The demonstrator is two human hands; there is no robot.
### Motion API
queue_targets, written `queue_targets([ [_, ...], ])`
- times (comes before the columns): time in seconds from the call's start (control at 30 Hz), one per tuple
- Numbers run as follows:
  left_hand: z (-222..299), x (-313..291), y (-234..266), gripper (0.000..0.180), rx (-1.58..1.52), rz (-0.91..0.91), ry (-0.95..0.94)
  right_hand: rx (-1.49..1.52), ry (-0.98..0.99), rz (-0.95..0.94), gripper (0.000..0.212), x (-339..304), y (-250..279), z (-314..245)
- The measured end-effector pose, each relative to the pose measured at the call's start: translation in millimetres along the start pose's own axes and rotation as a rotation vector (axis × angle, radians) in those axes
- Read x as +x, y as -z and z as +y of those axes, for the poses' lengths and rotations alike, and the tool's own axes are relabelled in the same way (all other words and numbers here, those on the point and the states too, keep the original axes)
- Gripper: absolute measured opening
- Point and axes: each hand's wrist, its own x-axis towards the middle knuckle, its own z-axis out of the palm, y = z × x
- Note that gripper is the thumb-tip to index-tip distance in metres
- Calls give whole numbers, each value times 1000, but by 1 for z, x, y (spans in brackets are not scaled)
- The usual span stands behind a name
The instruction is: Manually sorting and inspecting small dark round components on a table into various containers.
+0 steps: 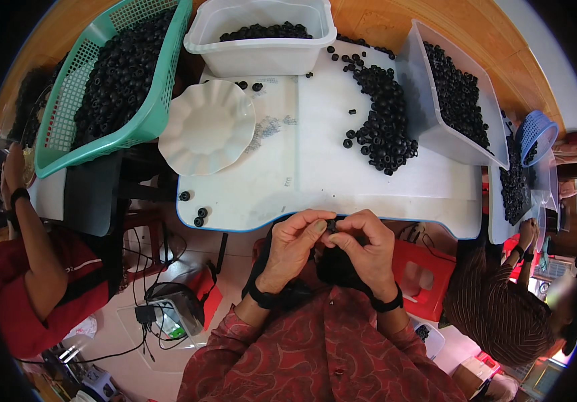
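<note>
At the table's near edge, my left hand [291, 246] and my right hand [369, 249] meet, each pinching with thumb and fingertips. Between them is a small black round part [330, 226], mostly covered by the fingers, so its exact shape does not show. Beyond my hands, to the right, a loose pile of black ring-like parts [385, 124] lies on the white table top [328, 181]. A few more black parts [199, 217] rest by the table's left edge.
A scalloped cream plate [208, 127] sits at the left. Around the far side stand a green basket [158, 107], a white tub [261, 57] and a translucent bin [459, 137], all holding black parts. People work at both sides; cables [146, 315] lie at lower left.
</note>
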Motion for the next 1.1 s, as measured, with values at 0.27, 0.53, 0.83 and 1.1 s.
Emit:
queue_targets([
  [0.27,3,0,3,26,9,-53,-16,206,-99,-106,23,2,4,2],
  [0.53,12,4,11,43,33,-143,37,130,-45,-283,42,6,12,3],
  [0.83,16,7,12,40,81,-156,69,27,-34,-292,33,8,10,-3],
  [1.1,5,3,12,33,48,-99,76,-35,23,-187,27,4,2,-4],
])
